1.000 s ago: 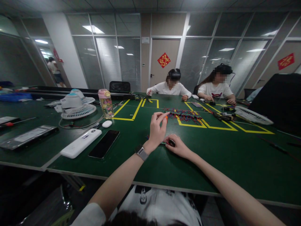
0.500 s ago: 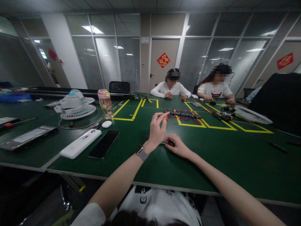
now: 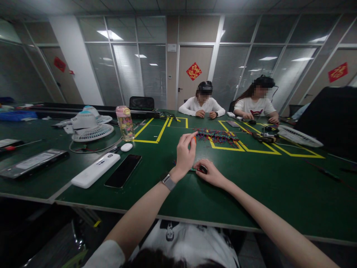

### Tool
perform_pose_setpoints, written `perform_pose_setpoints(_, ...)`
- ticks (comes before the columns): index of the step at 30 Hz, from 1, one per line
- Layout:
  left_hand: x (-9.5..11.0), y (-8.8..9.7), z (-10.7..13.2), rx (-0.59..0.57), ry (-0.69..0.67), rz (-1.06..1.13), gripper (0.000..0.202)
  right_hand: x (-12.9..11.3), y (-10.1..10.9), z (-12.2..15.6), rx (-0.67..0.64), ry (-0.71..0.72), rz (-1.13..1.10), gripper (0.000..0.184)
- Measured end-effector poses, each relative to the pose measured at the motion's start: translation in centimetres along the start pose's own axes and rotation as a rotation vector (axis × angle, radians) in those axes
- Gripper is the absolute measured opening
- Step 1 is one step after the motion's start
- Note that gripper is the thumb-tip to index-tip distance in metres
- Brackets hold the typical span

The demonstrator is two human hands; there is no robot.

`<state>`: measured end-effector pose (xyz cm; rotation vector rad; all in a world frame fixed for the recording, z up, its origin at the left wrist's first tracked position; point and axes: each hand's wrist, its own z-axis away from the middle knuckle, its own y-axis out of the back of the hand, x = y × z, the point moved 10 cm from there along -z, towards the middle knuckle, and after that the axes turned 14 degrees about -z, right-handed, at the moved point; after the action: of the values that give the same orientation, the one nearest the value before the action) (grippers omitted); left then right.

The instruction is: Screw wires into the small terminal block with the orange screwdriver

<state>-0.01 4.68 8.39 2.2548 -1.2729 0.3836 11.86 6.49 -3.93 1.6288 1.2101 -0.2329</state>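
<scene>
My left hand (image 3: 186, 152), with a watch on its wrist, is raised just above the table, its thumb and fingers closed round a small orange-ended tool (image 3: 194, 140). Most of that tool is hidden behind the hand. Low on the table, my right hand (image 3: 209, 172) grips a small green circuit board (image 3: 192, 169) with a round black part (image 3: 203, 169) by its fingers. The left hand and wrist cover much of the board. Beyond both hands lies a heap of small boards with red and blue wires (image 3: 219, 136).
To the left are a black phone (image 3: 123, 171), a white power bank (image 3: 96, 170), a white earbud case (image 3: 126, 147), a bottle (image 3: 125, 123), white fans (image 3: 93, 128) and a hard drive (image 3: 35, 163). Yellow tape (image 3: 227, 148) marks the green table. Two people sit across.
My left hand has shifted slightly left, and its fingers look closer together. My right hand and the board have stayed in place. One person opposite has moved their hands slightly.
</scene>
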Motion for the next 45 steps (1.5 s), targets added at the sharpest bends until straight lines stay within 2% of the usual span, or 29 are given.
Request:
perform_pose_setpoints(6, -0.1, 0.6, 0.1, 0.058, 0.018, -0.081, 0.015, 0.1, -0.1, 0.0, 0.0, -0.004, 0.004, 0.015)
perform_pose_setpoints(9, -0.4, 0.8, 0.0, 0.063, 0.047, -0.094, 0.019, 0.2, 0.0, 0.0, 0.006, -0.002, 0.004, 0.015)
perform_pose_setpoints(13, -0.2, 0.3, -0.1, 0.019, 0.013, -0.017, 0.029, 0.3, -0.1, 0.0, -0.003, 0.002, -0.002, 0.015)
perform_pose_setpoints(17, 0.1, 0.2, -0.1, 0.025, -0.016, -0.03, 0.022, 0.2, -0.1, 0.0, -0.009, -0.003, 0.005, 0.014)
perform_pose_setpoints(22, 0.0, 0.8, 0.1, 0.063, 0.011, -0.104, 0.015, 0.0, -0.1, 0.0, -0.007, -0.005, 0.002, 0.014)
perform_pose_setpoints(28, -0.2, -0.1, 0.0, -0.016, -0.009, 0.0, 0.031, 0.0, -0.1, 0.0, -0.008, -0.004, 0.003, 0.013)
perform_pose_setpoints(37, 0.3, -0.1, -0.1, -0.017, -0.025, -0.053, 0.02, -0.2, 0.0, 0.0, -0.004, 0.008, 0.004, 0.014)
perform_pose_setpoints(42, 0.1, -0.8, 0.0, -0.068, -0.035, 0.038, 0.03, 0.1, -0.1, 0.0, 0.0, 0.009, 0.013, 0.015)
perform_pose_setpoints(45, 0.0, -0.8, -0.1, -0.058, -0.028, 0.045, 0.03, 0.0, 0.0, 0.0, -0.001, 0.012, 0.007, 0.015)
